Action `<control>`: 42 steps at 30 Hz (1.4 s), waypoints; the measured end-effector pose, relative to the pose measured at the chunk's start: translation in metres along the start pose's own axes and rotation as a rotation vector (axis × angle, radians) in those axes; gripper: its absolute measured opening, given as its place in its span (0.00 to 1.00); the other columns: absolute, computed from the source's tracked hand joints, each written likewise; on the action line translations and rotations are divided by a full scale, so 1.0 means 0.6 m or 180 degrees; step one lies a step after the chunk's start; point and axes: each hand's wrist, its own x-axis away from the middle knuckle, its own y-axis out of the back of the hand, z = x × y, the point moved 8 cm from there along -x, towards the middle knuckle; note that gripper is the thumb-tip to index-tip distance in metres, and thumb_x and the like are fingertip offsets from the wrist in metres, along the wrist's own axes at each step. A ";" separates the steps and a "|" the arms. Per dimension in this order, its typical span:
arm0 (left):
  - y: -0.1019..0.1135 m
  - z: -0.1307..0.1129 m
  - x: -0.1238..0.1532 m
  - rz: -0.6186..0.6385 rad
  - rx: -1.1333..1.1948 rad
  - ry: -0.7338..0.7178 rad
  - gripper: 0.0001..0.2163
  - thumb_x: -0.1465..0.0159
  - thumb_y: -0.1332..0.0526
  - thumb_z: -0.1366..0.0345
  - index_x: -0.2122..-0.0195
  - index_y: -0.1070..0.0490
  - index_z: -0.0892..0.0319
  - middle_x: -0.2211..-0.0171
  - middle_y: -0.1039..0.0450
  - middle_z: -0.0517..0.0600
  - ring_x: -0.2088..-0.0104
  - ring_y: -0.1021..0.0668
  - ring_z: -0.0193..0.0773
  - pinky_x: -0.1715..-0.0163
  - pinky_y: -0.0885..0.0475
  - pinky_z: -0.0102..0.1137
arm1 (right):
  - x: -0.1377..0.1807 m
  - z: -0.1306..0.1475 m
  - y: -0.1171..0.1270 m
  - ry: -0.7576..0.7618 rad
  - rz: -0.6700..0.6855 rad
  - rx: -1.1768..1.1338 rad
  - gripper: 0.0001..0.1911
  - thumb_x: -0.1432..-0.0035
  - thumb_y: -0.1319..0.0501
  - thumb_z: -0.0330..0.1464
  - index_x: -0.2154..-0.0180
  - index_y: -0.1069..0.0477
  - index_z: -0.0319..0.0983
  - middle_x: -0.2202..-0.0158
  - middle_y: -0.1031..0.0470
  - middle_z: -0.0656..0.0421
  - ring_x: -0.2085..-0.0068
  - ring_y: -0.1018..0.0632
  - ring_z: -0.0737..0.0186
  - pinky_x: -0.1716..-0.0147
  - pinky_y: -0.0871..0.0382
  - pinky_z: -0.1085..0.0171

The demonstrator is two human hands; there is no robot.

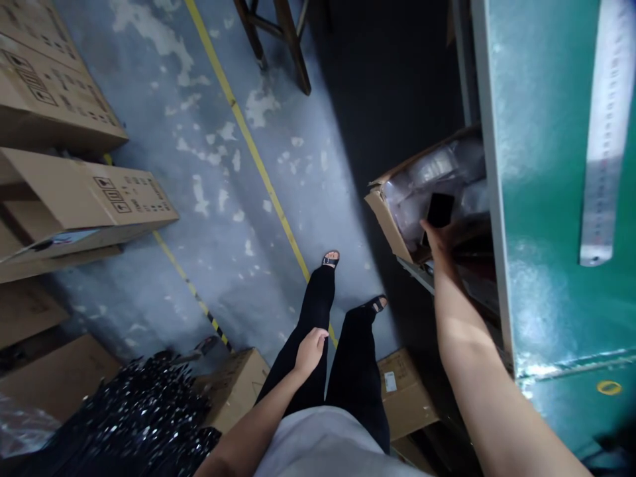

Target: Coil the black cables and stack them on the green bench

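Note:
My right hand (440, 238) reaches into an open cardboard box (385, 222) beneath the green table's edge. Its thumb and fingers are closed on a small black rectangular item (440, 210), whose kind I cannot make out; part of it is hidden by the hand. Around it in the box lie clear plastic-wrapped pieces (437, 165). My left hand (311, 351) hangs in front of my thigh, fingers curled in, with nothing visible in it.
A metal ruler (599, 165) lies on the green tabletop (541, 199). Cardboard boxes (119, 192) stand along the left, and another box (407, 394) sits beside my legs. Shiny black tinsel-like material (144, 411) is at lower left. A wooden stool (285, 40) stands ahead.

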 end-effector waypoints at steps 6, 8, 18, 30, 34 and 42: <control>0.027 -0.077 -0.033 0.0168 0.0761 0.0181 0.16 0.30 0.51 0.60 0.50 0.27 0.58 0.52 0.21 0.56 0.52 0.20 0.43 0.48 0.26 0.39 | 0.209 0.020 0.017 0.0110 0.0311 -0.0853 0.36 0.58 0.27 0.42 0.50 0.36 0.34 0.48 0.32 0.44 0.45 0.30 0.47 0.43 0.35 0.52; 0.038 -0.149 -0.038 0.0266 0.1164 0.0003 0.22 0.26 0.58 0.57 0.38 0.35 0.55 0.41 0.27 0.57 0.44 0.23 0.40 0.45 0.27 0.36 | 0.307 0.040 0.034 0.0348 0.0544 -0.1059 0.38 0.59 0.28 0.43 0.49 0.36 0.35 0.48 0.34 0.45 0.44 0.31 0.46 0.41 0.36 0.50; 0.062 -0.451 0.121 0.1932 0.3779 -0.0702 0.41 0.34 0.63 0.33 0.37 0.33 0.59 0.40 0.27 0.59 0.35 0.30 0.51 0.36 0.35 0.45 | 0.558 0.092 0.281 0.1883 0.0934 -0.1422 0.36 0.48 0.33 0.51 0.42 0.34 0.42 0.45 0.35 0.48 0.40 0.35 0.43 0.39 0.39 0.39; 0.101 -0.514 0.231 0.2359 0.3529 -0.0691 0.45 0.36 0.69 0.31 0.38 0.32 0.60 0.39 0.29 0.60 0.34 0.32 0.53 0.35 0.35 0.49 | 0.643 0.129 0.351 0.1879 0.1749 -0.2686 0.59 0.53 0.27 0.44 0.29 0.59 0.51 0.34 0.45 0.51 0.42 0.28 0.50 0.54 0.21 0.55; 0.112 -0.524 0.235 0.2400 0.3386 -0.0921 0.45 0.36 0.69 0.31 0.39 0.31 0.61 0.38 0.29 0.60 0.32 0.34 0.53 0.34 0.37 0.50 | 0.645 0.143 0.359 0.1958 0.1503 -0.2695 0.54 0.50 0.29 0.43 0.30 0.57 0.50 0.37 0.42 0.52 0.43 0.29 0.51 0.53 0.22 0.55; 0.116 -0.527 0.228 0.2272 0.3402 -0.0775 0.44 0.34 0.69 0.34 0.38 0.33 0.62 0.37 0.30 0.58 0.33 0.33 0.51 0.33 0.37 0.47 | 0.620 0.140 0.341 0.1662 0.1013 -0.3071 0.27 0.35 0.43 0.46 0.38 0.44 0.49 0.46 0.34 0.57 0.49 0.26 0.59 0.49 0.25 0.57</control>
